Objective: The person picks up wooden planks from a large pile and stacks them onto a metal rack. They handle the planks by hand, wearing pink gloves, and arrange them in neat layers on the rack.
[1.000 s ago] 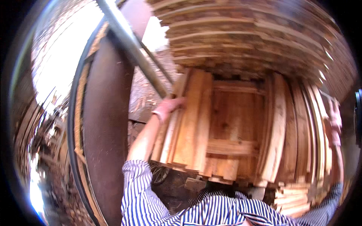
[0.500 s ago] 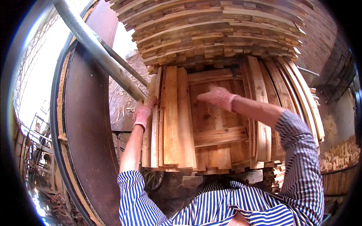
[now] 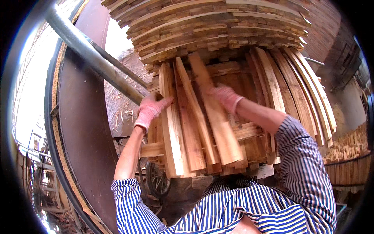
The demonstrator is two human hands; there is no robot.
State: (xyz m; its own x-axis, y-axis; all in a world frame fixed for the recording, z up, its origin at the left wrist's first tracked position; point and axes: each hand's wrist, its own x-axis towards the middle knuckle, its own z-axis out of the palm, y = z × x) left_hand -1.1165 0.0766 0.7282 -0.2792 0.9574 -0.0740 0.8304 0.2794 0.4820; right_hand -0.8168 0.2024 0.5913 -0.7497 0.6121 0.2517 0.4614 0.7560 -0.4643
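Note:
Both my hands wear pink knit gloves. My left hand (image 3: 152,109) is at the left edge of a row of loose wooden boards; thumb and fingers are spread, and the thumb touches the outermost pale board (image 3: 172,121). Blurred by motion, my right hand (image 3: 226,98) has its fingers closed at the right edge of a wide wooden board (image 3: 213,113), which lies slanted and lifts a little off the layer below. Between them, a narrow board (image 3: 194,111) leans at an angle beside a reddish board (image 3: 191,132). The fingertips of my right hand are partly hidden.
A tall stack of boards (image 3: 218,29) rises behind the row. More long boards (image 3: 292,89) lie side by side on the right. A metal pipe (image 3: 91,52) slants in from the upper left beside a brown curved panel (image 3: 82,101). A spoked wheel (image 3: 157,179) stands below.
My right hand has gone from bare space over the lower boards to the wide board, now slanted. The left-hand boards have shifted right and fanned apart, exposing a crosspiece; my left hand's thumb has spread.

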